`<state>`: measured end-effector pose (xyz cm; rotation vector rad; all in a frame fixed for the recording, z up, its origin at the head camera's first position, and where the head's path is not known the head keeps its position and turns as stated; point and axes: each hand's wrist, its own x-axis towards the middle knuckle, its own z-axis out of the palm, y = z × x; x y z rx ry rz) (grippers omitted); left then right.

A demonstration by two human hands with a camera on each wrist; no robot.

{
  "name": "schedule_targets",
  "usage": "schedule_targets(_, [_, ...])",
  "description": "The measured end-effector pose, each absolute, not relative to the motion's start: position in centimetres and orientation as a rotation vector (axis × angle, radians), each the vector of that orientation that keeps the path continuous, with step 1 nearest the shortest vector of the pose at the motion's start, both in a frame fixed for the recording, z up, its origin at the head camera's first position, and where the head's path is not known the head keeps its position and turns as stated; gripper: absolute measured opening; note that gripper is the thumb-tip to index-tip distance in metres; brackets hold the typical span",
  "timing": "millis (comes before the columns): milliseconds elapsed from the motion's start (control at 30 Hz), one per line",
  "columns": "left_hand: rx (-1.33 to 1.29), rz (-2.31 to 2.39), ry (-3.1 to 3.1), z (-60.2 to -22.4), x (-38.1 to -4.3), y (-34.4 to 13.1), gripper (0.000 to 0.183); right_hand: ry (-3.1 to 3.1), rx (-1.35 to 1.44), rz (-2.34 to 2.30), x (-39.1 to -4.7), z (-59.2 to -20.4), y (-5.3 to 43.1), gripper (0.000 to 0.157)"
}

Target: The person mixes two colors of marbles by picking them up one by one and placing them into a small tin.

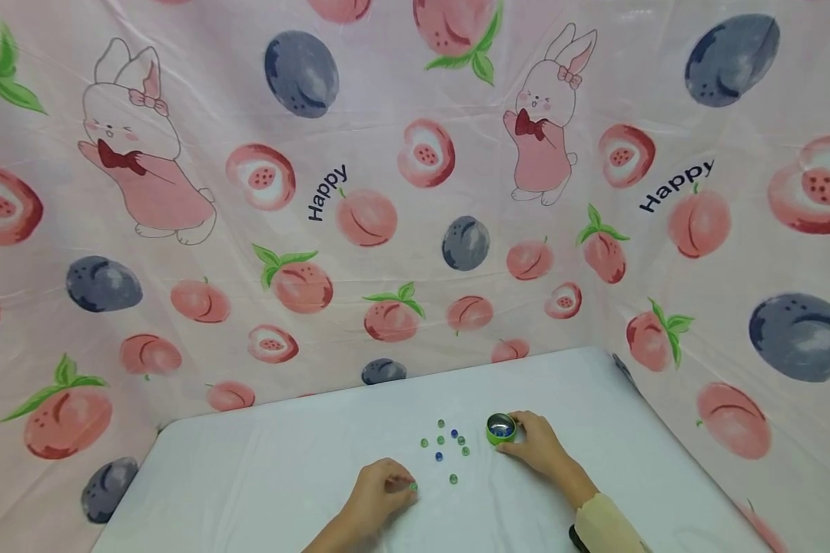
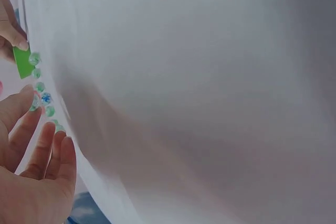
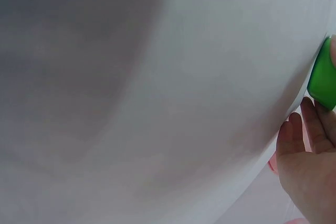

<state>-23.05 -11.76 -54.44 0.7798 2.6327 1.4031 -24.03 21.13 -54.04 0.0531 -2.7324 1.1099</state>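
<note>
My left hand pinches a green glass marble between thumb and fingertips, just above or at the white tabletop; the left wrist view shows this marble too. To the right, my right hand grips a small round green tin by its side, thumb in front and fingers behind. The tin's mouth faces up with a shiny inside, where something bluish shows, too small to make out. Between the hands lie several loose marbles, among them a green marble and a blue marble. In the right wrist view the tin is partly cut off.
A white cloth covers the table. Behind it and along the right side hangs a pink curtain printed with fruit and rabbits. The table's far right corner meets the curtain.
</note>
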Motion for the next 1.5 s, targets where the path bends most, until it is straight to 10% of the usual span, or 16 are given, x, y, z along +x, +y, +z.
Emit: schedule_targets(1500, [0.935, 1.394, 2.697, -51.2, -28.8, 1.1, 0.013, -2.725, 0.058, 1.105, -24.1, -54.3, 21.3, 0.055])
